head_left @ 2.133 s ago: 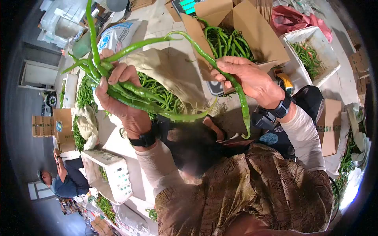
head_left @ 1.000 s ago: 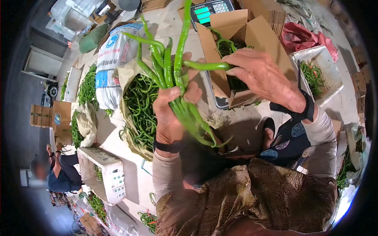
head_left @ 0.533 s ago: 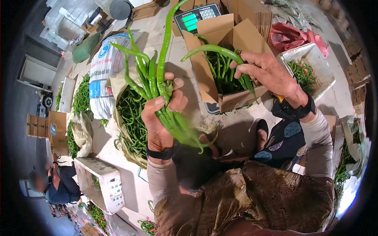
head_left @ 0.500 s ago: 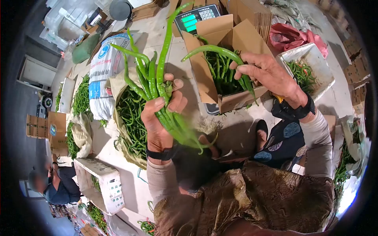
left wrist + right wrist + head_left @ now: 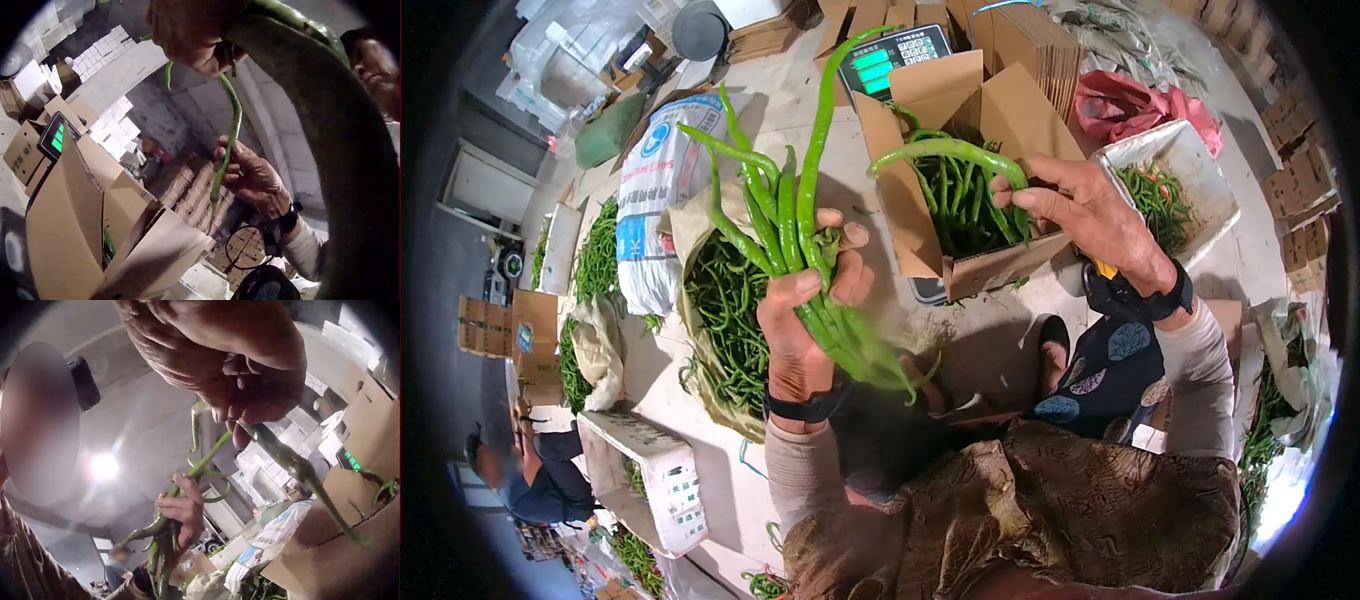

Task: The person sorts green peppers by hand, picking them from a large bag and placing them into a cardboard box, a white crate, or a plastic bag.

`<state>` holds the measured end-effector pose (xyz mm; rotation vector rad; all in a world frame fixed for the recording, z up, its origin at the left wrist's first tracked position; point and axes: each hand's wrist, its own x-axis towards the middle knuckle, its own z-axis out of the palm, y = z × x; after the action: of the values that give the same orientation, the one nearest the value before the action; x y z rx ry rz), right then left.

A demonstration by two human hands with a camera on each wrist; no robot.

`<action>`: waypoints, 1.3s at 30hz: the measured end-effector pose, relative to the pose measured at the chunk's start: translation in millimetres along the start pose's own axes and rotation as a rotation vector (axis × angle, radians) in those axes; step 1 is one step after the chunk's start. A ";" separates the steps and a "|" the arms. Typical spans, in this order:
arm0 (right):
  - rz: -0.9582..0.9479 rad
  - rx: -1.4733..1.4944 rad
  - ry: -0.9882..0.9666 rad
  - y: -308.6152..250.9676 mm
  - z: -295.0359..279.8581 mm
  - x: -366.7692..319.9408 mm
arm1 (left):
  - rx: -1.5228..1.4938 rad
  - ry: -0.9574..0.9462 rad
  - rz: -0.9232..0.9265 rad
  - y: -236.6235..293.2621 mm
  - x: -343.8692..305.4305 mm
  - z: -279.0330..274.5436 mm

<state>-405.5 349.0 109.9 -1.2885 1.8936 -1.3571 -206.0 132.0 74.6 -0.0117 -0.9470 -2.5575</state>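
Note:
My left hand grips a bunch of long green peppers, thumb across them, tips fanning upward and other ends hanging below. In the right wrist view the same hand shows around the bunch. My right hand pinches one curved pepper between thumb and fingers, over the open carton that holds more peppers. The left wrist view shows the right hand with a pepper hanging at its fingers. A large blurred pepper crosses that view close up.
Behind the carton stands a scale display. An open sack of peppers lies left, beside a printed white sack. A white foam box is at right, another at lower left. A person sits at far left.
My right hand has moved from beside the left-hand bunch to over the carton, carrying a pepper, its grip now nearer one end. The left hand keeps its bunch, now a little lower and further left.

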 end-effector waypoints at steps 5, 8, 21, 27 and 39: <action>-0.006 -0.001 0.036 -2.1 -0.2 -6.8 | 0.004 -0.030 -0.002 -2.2 0.4 0.9; -0.015 -0.044 0.024 -0.6 -0.7 -9.6 | -0.004 -0.040 -0.004 -3.1 -0.5 1.4; -0.040 -0.397 0.289 9.1 -8.3 29.6 | 0.017 -0.037 -0.020 -4.4 -2.4 4.5; 0.314 0.296 -0.331 -13.2 79.6 12.2 | -0.099 -0.034 -0.019 -14.9 -3.7 5.6; 0.131 0.323 0.094 -22.3 137.4 -14.2 | -0.019 -0.020 0.019 -28.7 -5.0 10.6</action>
<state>-280.8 296.7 73.6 -0.9420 1.6966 -1.5977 -213.7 160.2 64.1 -0.0521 -0.9255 -2.5531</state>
